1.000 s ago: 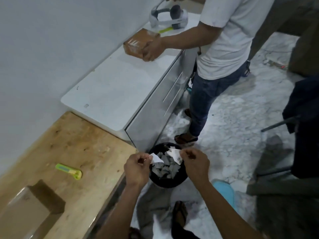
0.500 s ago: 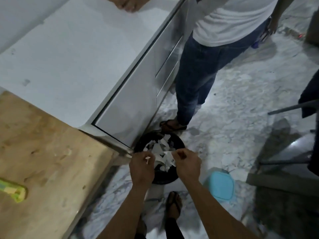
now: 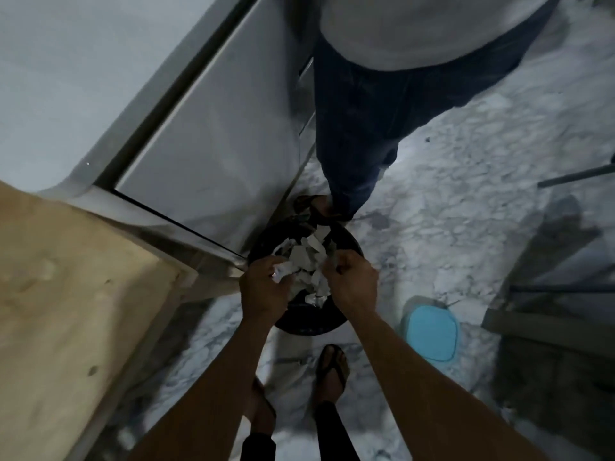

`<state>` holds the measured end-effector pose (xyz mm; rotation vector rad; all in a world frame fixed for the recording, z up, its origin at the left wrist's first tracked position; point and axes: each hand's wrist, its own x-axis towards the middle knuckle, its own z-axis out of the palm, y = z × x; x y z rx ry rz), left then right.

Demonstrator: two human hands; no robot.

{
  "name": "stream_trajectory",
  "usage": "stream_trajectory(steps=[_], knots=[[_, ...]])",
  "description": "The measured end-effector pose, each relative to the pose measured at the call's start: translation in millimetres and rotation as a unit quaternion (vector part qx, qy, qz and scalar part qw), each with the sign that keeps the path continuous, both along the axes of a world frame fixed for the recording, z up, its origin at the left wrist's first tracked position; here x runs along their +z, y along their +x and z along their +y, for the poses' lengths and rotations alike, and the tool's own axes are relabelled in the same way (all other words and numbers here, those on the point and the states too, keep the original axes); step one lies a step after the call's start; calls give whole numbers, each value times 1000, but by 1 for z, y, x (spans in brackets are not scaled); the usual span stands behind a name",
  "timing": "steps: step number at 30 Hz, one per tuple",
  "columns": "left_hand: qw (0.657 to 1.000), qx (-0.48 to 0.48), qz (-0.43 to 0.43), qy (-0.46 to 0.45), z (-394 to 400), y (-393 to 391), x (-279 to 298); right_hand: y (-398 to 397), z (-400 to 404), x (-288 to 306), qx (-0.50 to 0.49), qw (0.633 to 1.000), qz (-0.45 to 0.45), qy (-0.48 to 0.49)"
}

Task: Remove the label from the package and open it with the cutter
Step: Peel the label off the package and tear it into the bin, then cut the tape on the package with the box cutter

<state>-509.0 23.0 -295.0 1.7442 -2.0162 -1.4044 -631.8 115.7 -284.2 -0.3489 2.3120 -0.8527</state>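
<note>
Both hands hover just above a black waste bin (image 3: 306, 324) on the floor, which is filled with several torn white paper scraps (image 3: 309, 257). My left hand (image 3: 264, 289) pinches a crumpled white piece of label (image 3: 281, 270) over the bin's left side. My right hand (image 3: 352, 281) is curled into a fist over the right side; I cannot tell whether any paper is inside it. The package and the cutter are out of view.
A wooden table (image 3: 66, 294) is at the left, with a white cabinet (image 3: 216, 144) behind it. Another person (image 3: 366, 128) stands right behind the bin. A blue lid (image 3: 431, 332) lies on the marble floor, with dark furniture (image 3: 565, 294) to the right.
My view has tilted down, so the box and the green cutter on the table have left the frame. Both hands have dropped closer to the bin, and the label piece in my right hand no longer shows.
</note>
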Motion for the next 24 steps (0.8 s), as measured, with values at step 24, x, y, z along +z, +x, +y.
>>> stream_trajectory(steps=[24], knots=[[983,120,133,-47,68,114,331,75,28,314,191,974,15,-122]])
